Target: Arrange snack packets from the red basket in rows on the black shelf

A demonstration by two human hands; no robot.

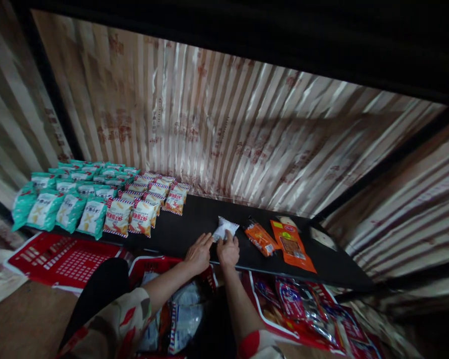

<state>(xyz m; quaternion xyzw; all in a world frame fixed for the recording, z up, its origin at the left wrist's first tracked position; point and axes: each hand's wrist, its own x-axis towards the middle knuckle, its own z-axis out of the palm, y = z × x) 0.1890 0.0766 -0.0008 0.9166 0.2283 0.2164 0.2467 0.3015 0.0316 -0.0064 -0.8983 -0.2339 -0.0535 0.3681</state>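
Fingers (229,234) of the right hand (229,252) are resting on a small white pillow-shaped plastic packet (224,228) mid-way along a black shelf (200,212), grip unclear; the left hand (199,254) is lying unclenched at its edge; teal plastic packets (70,212) are standing in seemingly finished rows, while a red plastic basket (142,265) below is holding others unshelved

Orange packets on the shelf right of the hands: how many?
2: one orange packet beside the small white packet, another orange packet just right of that. None seem hidden.
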